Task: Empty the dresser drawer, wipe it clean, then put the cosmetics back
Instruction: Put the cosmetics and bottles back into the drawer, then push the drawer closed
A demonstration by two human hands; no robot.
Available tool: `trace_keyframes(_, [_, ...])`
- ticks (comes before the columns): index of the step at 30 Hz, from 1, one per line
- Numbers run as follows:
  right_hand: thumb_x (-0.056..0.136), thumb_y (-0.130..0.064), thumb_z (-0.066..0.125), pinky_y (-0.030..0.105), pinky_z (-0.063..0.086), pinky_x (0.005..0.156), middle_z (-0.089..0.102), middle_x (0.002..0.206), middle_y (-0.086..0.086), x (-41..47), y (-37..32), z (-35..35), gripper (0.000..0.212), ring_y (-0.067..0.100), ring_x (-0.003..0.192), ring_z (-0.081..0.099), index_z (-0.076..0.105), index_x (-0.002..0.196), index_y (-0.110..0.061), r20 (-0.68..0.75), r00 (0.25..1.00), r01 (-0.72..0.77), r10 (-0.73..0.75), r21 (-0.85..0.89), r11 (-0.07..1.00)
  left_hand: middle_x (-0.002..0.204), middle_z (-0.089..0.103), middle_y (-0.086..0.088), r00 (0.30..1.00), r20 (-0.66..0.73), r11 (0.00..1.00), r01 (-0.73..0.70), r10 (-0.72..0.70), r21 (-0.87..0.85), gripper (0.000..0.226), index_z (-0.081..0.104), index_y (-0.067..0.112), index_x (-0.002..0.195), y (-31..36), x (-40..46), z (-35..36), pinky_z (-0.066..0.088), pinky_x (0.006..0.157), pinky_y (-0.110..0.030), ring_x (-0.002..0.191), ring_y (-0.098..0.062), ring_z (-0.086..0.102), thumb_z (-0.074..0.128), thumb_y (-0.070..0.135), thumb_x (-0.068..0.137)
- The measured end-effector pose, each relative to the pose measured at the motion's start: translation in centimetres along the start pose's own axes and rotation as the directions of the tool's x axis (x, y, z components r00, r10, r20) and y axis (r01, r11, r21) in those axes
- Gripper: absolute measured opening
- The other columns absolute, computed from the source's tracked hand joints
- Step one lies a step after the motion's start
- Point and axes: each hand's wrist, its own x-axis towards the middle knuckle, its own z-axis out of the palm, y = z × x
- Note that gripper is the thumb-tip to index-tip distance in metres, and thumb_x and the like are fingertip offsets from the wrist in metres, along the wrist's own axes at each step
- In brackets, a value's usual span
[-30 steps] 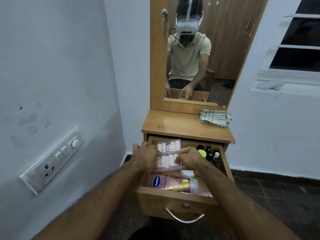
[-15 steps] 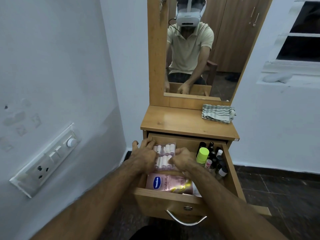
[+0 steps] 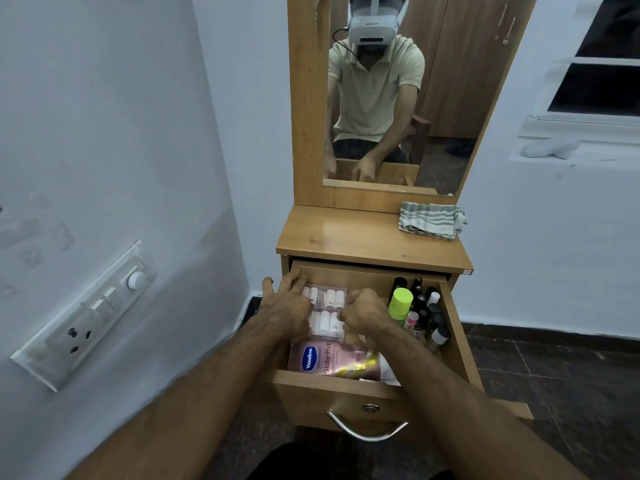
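Observation:
The wooden dresser drawer (image 3: 332, 393) stands pulled out. Both hands are inside it on a clear plastic case of small white and pink tubes (image 3: 325, 311). My left hand (image 3: 285, 310) holds the case's left side, and my right hand (image 3: 363, 315) holds its right side with curled fingers. The case lies low at the drawer's back left. A pink Vaseline lotion bottle (image 3: 332, 362) lies on its side at the front. Several small bottles stand along the right, among them one with a lime-green cap (image 3: 400, 301).
A folded striped cloth (image 3: 431, 220) lies on the dresser top (image 3: 346, 237) at the back right. A mirror (image 3: 398, 98) rises behind it. A switch panel (image 3: 86, 317) is on the left wall. Dark tiled floor lies to the right.
The case of tubes has gone down from above the drawer to lie inside it at the back left, both hands following it. The view has shifted closer.

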Motion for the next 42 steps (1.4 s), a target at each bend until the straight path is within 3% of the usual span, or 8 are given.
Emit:
trace_keyframes(5, [0.093,0.002,0.063,0.044,0.061,0.089,0.07,0.099,0.008,-1.8,0.4,-2.4,0.018,0.025,0.094,0.07,0.069,0.106,-0.009,0.003,0.999,0.043,-0.044,0.17,0.985,0.167,0.015,-0.002,0.999,-0.048,0.995,-0.003,-0.002,-0.103,0.049,0.062,0.031,0.135,-0.4,-0.9,-0.3,-0.001,0.116,-0.066,0.153,-0.027,0.0,0.07,0.042,0.088])
trace_keyframes(9, [0.092,0.005,0.062,0.037,0.062,0.072,0.071,0.089,0.011,-3.7,0.2,-4.1,0.016,0.019,0.071,0.065,0.068,0.101,-0.007,0.049,0.995,0.067,-0.084,0.287,0.956,0.153,0.043,0.001,0.992,-0.127,0.982,-0.027,0.003,-0.187,0.044,0.064,0.036,0.131,0.1,-1.8,-1.5,0.009,0.113,-0.058,0.147,-0.022,0.022,0.068,0.043,0.088])
trace_keyframes(12, [0.093,-0.002,0.064,0.027,0.055,0.055,0.073,0.088,0.008,-5.3,0.2,-5.0,0.011,0.014,0.067,0.066,0.07,0.099,-0.01,0.047,0.986,0.145,-0.159,0.23,0.962,0.137,0.061,0.007,0.985,-0.174,0.956,-0.05,-0.002,-0.291,0.036,0.067,0.039,0.126,1.2,-2.9,-2.6,0.022,0.106,-0.047,0.132,-0.018,0.043,0.067,0.044,0.09])
trace_keyframes(16, [0.093,-0.012,0.069,0.03,0.056,0.063,0.075,0.092,0.007,-8.2,1.6,-7.5,0.006,0.012,0.073,0.066,0.073,0.097,-0.013,0.123,0.954,0.268,-0.275,0.066,0.961,0.119,0.07,0.012,0.989,-0.114,0.838,-0.139,0.093,-0.528,0.026,0.075,0.032,0.115,1.6,-5.3,-2.6,0.053,0.092,-0.034,0.108,-0.011,0.063,0.074,0.035,0.09])
trace_keyframes(21, [0.088,-0.031,0.079,0.029,0.053,0.073,0.077,0.091,0.0,-11.8,3.7,-10.5,0.014,0.008,0.079,0.066,0.079,0.094,-0.019,0.4,0.864,0.372,-0.305,-0.101,0.922,0.086,0.074,0.019,0.964,-0.086,0.677,-0.24,0.254,-0.696,0.019,0.081,0.025,0.096,2.1,-8.0,-2.0,0.048,0.069,-0.015,0.081,0.004,0.065,0.076,0.041,0.087])
trace_keyframes(27, [0.078,-0.02,0.088,0.041,0.057,0.097,0.079,0.093,-0.001,-13.3,4.5,-11.1,0.02,0.017,0.097,0.073,0.079,0.095,-0.019,0.423,0.861,0.385,-0.283,-0.176,0.906,0.09,0.075,0.017,0.947,-0.047,0.728,-0.274,0.317,-0.629,0.023,0.081,0.035,0.094,3.2,-9.3,-2.2,0.053,0.081,-0.029,0.09,-0.005,0.063,0.081,0.052,0.077])
trace_keyframes(30, [0.079,-0.015,0.086,0.04,0.058,0.093,0.078,0.091,-0.002,-13.5,4.7,-10.4,0.017,0.014,0.093,0.072,0.078,0.092,-0.02,0.354,0.891,0.383,-0.285,-0.248,0.89,0.097,0.073,0.018,0.955,-0.056,0.798,-0.274,0.291,-0.537,0.02,0.08,0.035,0.097,3.6,-9.3,-2.2,0.055,0.089,-0.033,0.097,-0.006,0.062,0.083,0.043,0.078])
trace_keyframes(42, [0.083,-0.03,0.08,0.03,0.053,0.076,0.066,0.092,-0.014,-13.0,4.6,-8.9,0.008,0.008,0.094,0.059,0.074,0.088,-0.031,0.045,0.931,0.345,-0.361,-0.425,0.837,0.111,0.072,0.017,0.926,-0.317,0.915,-0.298,0.207,-0.273,0.022,0.076,0.036,0.108,4.4,-8.6,-2.2,0.046,0.081,-0.026,0.102,-0.005,0.06,0.071,0.043,0.088])
